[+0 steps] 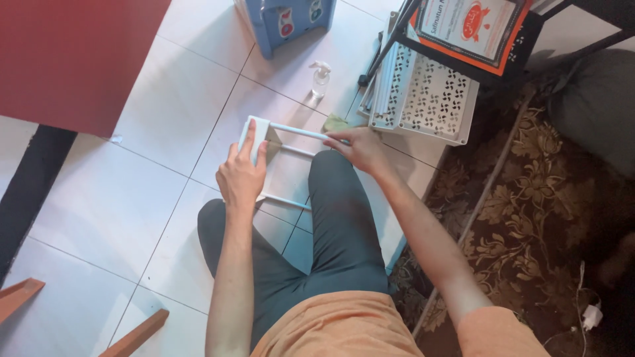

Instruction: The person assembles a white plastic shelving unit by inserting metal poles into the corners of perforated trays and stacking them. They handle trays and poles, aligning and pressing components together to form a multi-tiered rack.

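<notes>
White floor tiles [132, 198] under a pale-blue rod frame [286, 165] — left hand [241, 175] clamped on its end panel, right hand [360, 149] pinching the top rod's far end; best kept square, I judge — lower rods beneath the knee hidden.

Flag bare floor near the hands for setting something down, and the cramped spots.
Free: white tiles left of the left hand, bounded by the red mat; also tiles between the blue stool and the rod frame. Crowded: right of the right hand, with stacked perforated panels, spray bottle and patterned carpet.
</notes>
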